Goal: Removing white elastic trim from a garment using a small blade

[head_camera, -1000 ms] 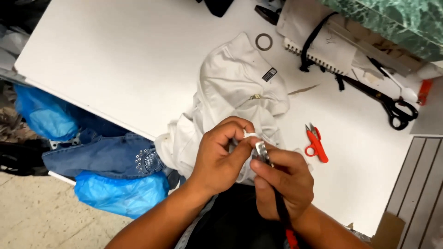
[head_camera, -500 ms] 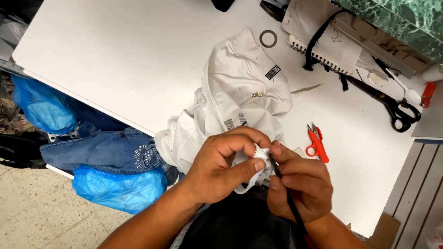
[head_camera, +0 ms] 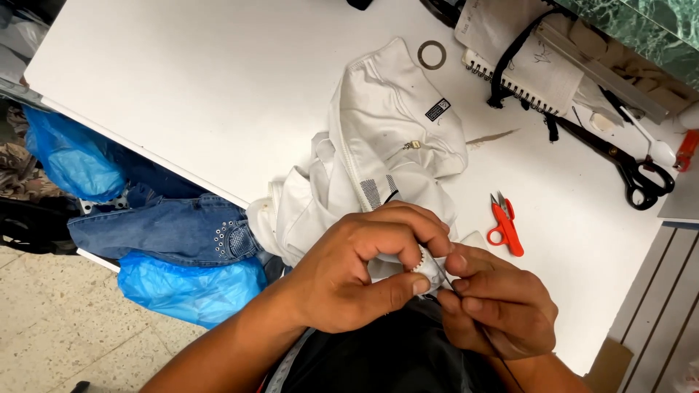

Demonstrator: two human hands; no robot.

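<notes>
White garment (head_camera: 386, 138), crumpled on the white table's near edge, zipper and small dark label showing. I see its lower hem bunched up off the table, pinched against a thin dark tool (head_camera: 484, 338).

White desk (head_camera: 182, 94) w/ even light; speckled beige tile floor (head_camera: 51, 342) below its left edge; green marble-like surface (head_camera: 655, 22), maybe a wall, top right corner.

garment (head_camera: 386, 153) on table (head_camera: 182, 87) | snips (head_camera: 504, 224) right of it | ring (head_camera: 432, 54) behind
</notes>
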